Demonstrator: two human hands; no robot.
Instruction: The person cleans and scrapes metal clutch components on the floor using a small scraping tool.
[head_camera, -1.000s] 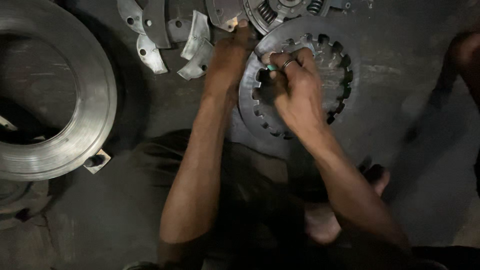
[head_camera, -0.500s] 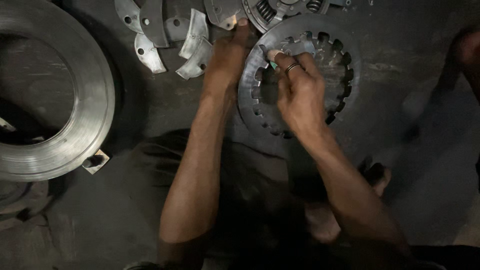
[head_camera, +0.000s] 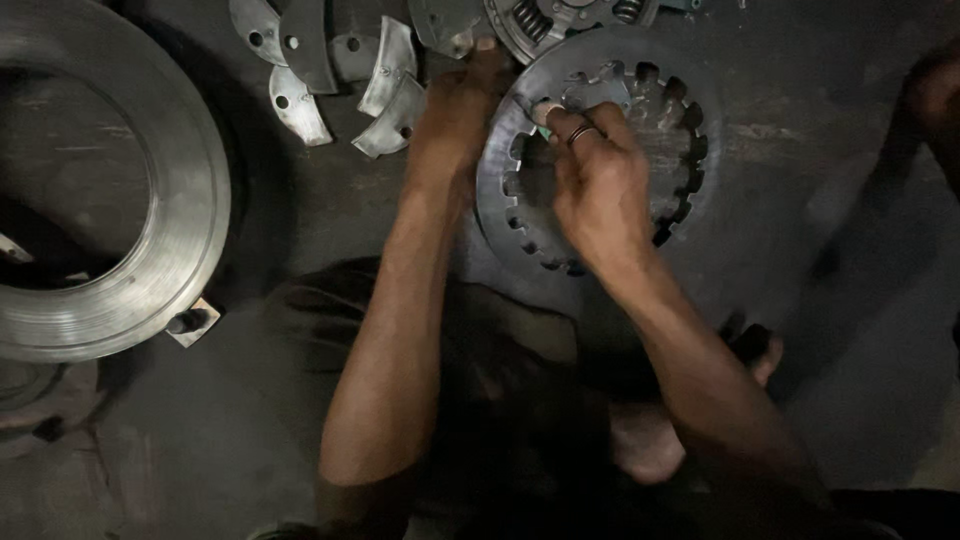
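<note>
Floor (head_camera: 300, 420) is taking up most of the head view, dark and grimy, w/ everything lying on it. Big steel ring (head_camera: 190, 200) is sitting at far left, partly cut off by the frame edge, well apart from both hands. Toothed round plate (head_camera: 690, 150) is lying flat at centre-right, notches running round its inner edge; both hands are working over it. Person's legs and a bare foot (head_camera: 760, 350) are showing below the plate, in shadow. Left hand (head_camera: 455, 110) is resting at the plate's left rim, knuckles up; its grip is hidden under the hand, so can't tell if fingers are spread or pressed together. Right hand (head_camera: 600, 180), ring on one finger, is lying over the plate's centre opening, fingertips pinched together on a small flat metal piece (head_camera: 595, 95) at the top inner edge of the plate. Loose curved metal segments (head_camera: 390, 90) are lying scattered at top, just beside the left hand. Hub w/ coil springs (head_camera: 550, 20) is sitting at the top edge, touching or overlapping the plate's rim; can't tell which.
</note>
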